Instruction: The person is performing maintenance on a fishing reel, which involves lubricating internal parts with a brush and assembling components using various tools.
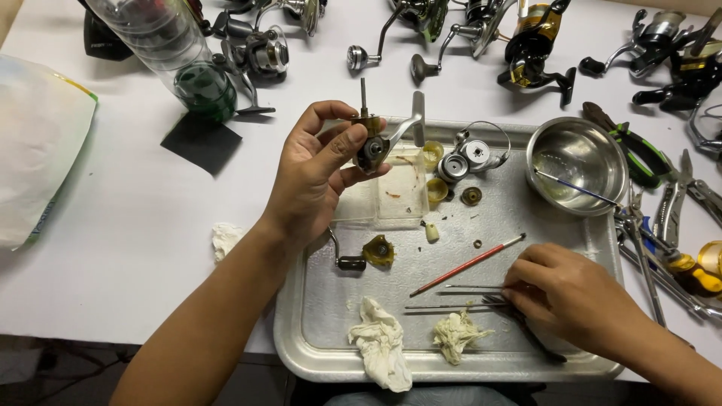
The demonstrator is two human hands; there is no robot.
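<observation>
Nearest me, my right hand rests low on the metal tray, fingers curled down onto thin metal picks beside a red-handled brush; whether they pinch one I cannot tell. Two crumpled rags lie just left. Farther up, my left hand grips a fishing reel body above the tray: dark, greasy, with a shaft pointing upward and a silver arm. Beyond sits a steel bowl.

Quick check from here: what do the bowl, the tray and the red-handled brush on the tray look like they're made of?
Bowl: polished metal, likely stainless steel, with mirror-like reflections. Tray: duller, matte silvery metal, possibly aluminium, with a rolled rim. Brush: thin red-painted handle, wood or plastic, I cannot tell which, with a small metal-looking collar near its tip.
</observation>
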